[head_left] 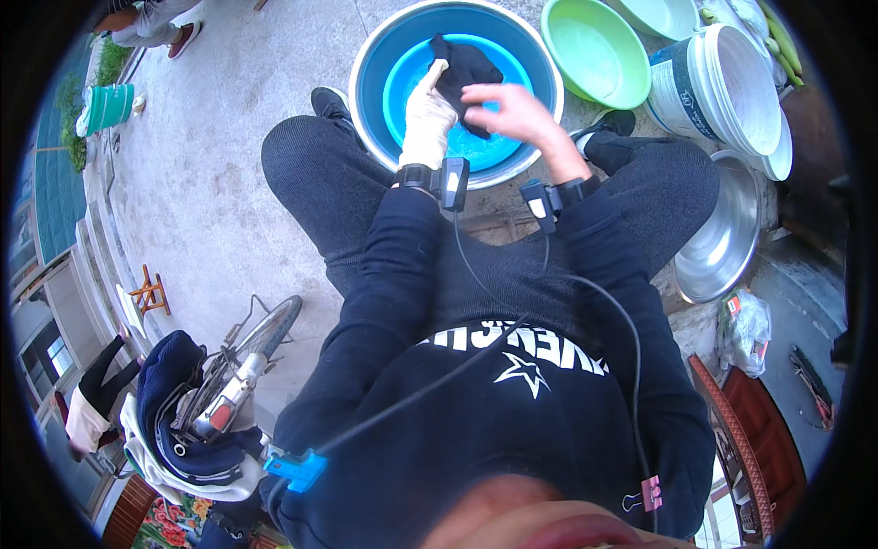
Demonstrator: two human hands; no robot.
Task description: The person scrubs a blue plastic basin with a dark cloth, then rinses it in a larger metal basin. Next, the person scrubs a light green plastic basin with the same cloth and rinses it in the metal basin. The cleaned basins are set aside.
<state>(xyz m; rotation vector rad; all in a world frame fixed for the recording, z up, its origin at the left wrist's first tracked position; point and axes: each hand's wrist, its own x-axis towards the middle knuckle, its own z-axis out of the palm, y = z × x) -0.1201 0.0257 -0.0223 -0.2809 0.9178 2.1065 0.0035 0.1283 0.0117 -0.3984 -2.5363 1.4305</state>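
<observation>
A crumpled black cloth [471,66] lies bunched inside a round bright-blue basin [399,89], off its centre.

The dark cloth [473,69] looks matt, the light-blue basin [395,99] smooth plastic (the silver bowl [732,240], glossy metal).

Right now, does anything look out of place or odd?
Only one thing: the left hand wears what looks like a pale glove, the right hand is bare, a mismatch over the same dark cloth in the blue basin.
</observation>
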